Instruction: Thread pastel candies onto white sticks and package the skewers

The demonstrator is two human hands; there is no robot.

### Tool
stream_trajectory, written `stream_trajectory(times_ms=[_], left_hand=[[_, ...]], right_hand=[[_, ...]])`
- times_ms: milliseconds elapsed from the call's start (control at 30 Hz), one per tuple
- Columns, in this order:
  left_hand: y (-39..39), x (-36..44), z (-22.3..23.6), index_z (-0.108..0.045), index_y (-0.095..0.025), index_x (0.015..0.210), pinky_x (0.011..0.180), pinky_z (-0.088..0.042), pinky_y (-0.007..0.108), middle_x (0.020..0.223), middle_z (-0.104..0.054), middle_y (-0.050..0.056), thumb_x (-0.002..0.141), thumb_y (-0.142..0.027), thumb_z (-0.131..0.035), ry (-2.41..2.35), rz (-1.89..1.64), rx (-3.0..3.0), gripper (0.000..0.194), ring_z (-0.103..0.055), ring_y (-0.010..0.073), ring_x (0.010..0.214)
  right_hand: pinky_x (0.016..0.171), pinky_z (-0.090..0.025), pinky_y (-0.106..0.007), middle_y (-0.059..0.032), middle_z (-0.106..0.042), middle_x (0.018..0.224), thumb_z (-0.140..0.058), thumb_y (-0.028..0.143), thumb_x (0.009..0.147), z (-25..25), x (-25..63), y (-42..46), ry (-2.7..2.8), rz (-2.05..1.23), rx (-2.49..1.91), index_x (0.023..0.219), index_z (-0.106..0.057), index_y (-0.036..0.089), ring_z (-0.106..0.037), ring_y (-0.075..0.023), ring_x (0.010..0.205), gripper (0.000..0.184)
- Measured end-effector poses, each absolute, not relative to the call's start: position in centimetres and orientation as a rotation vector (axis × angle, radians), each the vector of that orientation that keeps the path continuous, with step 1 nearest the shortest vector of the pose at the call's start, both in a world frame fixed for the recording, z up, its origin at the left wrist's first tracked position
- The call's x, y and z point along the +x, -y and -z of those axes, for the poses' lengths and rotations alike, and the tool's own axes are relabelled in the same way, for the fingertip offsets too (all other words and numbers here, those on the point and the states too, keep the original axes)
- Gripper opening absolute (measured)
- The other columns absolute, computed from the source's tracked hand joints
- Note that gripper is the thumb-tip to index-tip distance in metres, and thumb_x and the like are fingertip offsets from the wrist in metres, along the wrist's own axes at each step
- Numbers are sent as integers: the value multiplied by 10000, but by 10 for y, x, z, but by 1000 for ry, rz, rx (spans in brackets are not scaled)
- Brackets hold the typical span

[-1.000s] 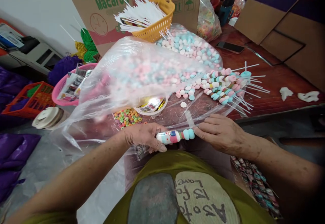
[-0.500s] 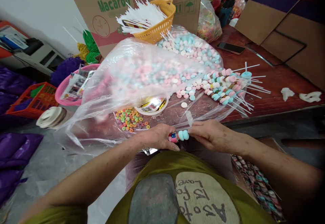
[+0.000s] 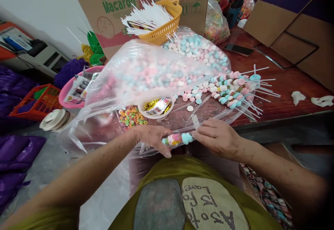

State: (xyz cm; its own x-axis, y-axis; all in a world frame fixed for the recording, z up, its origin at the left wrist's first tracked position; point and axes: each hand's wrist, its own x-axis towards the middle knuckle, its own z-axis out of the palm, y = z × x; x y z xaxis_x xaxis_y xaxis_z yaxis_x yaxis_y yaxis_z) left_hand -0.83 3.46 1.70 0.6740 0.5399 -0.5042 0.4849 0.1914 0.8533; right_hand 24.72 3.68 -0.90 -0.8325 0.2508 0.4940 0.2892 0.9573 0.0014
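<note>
A candy skewer with pastel blue, pink and white pieces lies level between my hands, close to my body. My left hand is closed around its left end, with the thumb along the near side. My right hand pinches the right end beside the blue pieces; the stick there is hidden by the fingers. A pale translucent strip stands up beside my right fingertips. Just beyond my left hand are small colourful candy rings and a white bowl with gold ties and a printed packet.
A large clear bag of pastel candies spreads over the red table. Finished skewers are piled at its right. Behind stands a yellow basket of white sticks; a phone lies right. A pink basket is left.
My left hand has slid left along the skewer, uncovering more of the pink, white and blue pieces. My right hand stays at the right end.
</note>
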Motion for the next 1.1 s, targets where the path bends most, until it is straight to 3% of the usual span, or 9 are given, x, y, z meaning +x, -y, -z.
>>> stream_trajectory(times_ms=[100,200,333,500,633,700,800,933,1100], left_hand=[[-24,0,-14,-579,-182,799,541,-469,252,677,-620,-15,631,-370,-703,-915,93,1449,281,-593,155,592],[-16,14,-17,-563,-187,822,549,-430,257,724,-622,3,710,-374,-624,-1284,37,1962,226,-593,177,648],[-10,27,-14,-550,-169,865,544,-396,289,720,-641,51,791,-295,-520,-1551,154,2534,149,-613,221,658],[-8,30,-3,-524,-159,812,582,-388,311,694,-618,46,853,-197,-449,-1348,43,3017,94,-598,204,655],[-10,25,-2,-518,-163,841,561,-354,299,651,-574,17,900,-231,-405,-1186,-171,3260,144,-549,172,598],[-11,24,-2,-519,-163,838,559,-350,293,643,-569,17,913,-277,-391,-1109,-184,3254,187,-540,163,590],[-12,26,-1,-528,-164,840,558,-358,286,657,-591,26,906,-342,-400,-1175,-101,2993,229,-563,170,606],[-14,32,-4,-547,-183,913,523,-346,271,722,-630,32,773,-437,-580,-1332,49,2444,291,-592,203,626],[-17,36,-8,-547,-197,1014,593,-400,277,831,-643,43,624,-473,-711,-1220,-36,2075,505,-611,232,752]], right_hand=[[604,-286,-310,-40,-592,682,-375,125,883,3,249,-36,2660,193,-358,853,-591,160,-445,-145,631,221],[551,-258,-299,-44,-565,653,-345,111,857,5,247,-30,2693,33,-537,812,-591,144,-430,-146,589,251],[533,-277,-262,-32,-555,668,-357,169,862,8,238,-26,2685,-608,-829,774,-570,144,-433,-127,578,232],[569,-335,-237,13,-472,631,-387,346,862,-1,238,-43,2449,-1463,-970,721,-536,154,-420,-117,613,281],[542,-310,-226,35,-403,613,-405,395,847,-13,247,-58,2429,-1712,-930,713,-514,155,-365,-98,575,296],[537,-292,-228,33,-409,604,-384,361,863,-16,249,-58,2566,-1582,-886,701,-510,158,-360,-97,565,289],[525,-231,-245,12,-477,608,-381,231,858,-18,247,-50,2828,-989,-870,708,-529,162,-374,-104,556,221],[507,-149,-277,-12,-537,612,-428,92,778,-14,243,-40,2931,-282,-736,747,-562,164,-392,-117,520,156],[538,-193,-286,-21,-571,663,-468,66,770,-1,238,-37,2930,18,-475,773,-547,164,-462,-142,581,127]])
